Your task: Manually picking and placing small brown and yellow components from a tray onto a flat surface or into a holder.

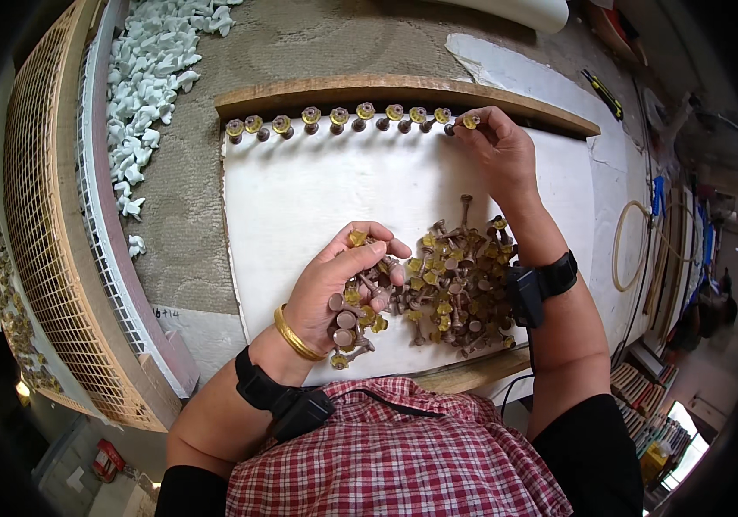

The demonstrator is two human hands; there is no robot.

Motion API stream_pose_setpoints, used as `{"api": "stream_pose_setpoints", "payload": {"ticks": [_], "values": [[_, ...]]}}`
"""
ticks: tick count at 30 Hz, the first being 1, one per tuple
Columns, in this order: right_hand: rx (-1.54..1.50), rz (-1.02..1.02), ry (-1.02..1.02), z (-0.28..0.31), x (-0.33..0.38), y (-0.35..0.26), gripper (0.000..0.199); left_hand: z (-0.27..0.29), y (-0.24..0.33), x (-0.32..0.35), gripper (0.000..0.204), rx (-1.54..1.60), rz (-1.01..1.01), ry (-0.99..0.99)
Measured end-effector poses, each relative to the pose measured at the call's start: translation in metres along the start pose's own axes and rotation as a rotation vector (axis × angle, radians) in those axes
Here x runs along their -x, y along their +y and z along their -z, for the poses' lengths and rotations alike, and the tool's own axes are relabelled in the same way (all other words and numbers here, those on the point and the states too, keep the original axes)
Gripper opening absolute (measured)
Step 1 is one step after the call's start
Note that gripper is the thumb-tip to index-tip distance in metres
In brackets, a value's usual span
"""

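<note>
Right hand (511,159) is up at the far edge of the white board (317,189), fingers pinching one stemmed piece (471,122), yellow faceted head on top. That piece sits at the right end of the row (365,110), just beside its last member. Row pieces stand upright, brown bases down, yellow heads up, spaced along the wooden strip (403,86) that borders the board.

Left hand (326,280) is nearer the body, palm up, fingers curled around a loose handful (346,320) of the same pieces. Heads and flat brown discs poke out every which way; exact count hidden by the fingers.

Main pile (455,284) is on the board right of the left hand, below the right forearm. Jumbled, heads and bases mixed, one stray stem sticking out at the top.

Board lies on the counter (188,250), which has a patterned covering. Off to the left: heap of small white pieces (149,77), then mesh-fronted frame (50,189). Yellow-and-black cutter (602,93) up right, past the strip. Both wrists wear black strapped devices (528,297); gold bangle (296,334) on the left.
</note>
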State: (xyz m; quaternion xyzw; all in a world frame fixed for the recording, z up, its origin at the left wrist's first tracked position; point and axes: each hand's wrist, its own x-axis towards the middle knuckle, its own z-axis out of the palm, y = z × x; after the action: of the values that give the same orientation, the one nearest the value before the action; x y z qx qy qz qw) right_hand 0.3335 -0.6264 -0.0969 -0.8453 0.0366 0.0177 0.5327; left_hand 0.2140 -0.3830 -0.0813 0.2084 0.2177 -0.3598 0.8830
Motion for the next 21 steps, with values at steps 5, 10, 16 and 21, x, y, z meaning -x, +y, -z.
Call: {"api": "stream_pose_setpoints", "payload": {"ticks": [5,10,16,21], "values": [[0.302,0.076,0.025,-0.007,-0.006,0.008,0.011,0.003,0.002,0.001,0.018,0.000,0.002,0.005],[0.402,0.142,0.047,-0.009,-0.007,0.007,0.012,0.005,0.001,0.001,0.020,-0.004,0.007,0.003],[0.480,0.232,0.077,-0.007,-0.004,0.004,0.016,0.003,-0.001,0.000,0.020,-0.006,0.020,-0.004],[0.545,0.104,0.040,0.022,0.015,-0.021,0.020,0.002,0.004,0.004,0.020,-0.023,0.000,0.006]]}}
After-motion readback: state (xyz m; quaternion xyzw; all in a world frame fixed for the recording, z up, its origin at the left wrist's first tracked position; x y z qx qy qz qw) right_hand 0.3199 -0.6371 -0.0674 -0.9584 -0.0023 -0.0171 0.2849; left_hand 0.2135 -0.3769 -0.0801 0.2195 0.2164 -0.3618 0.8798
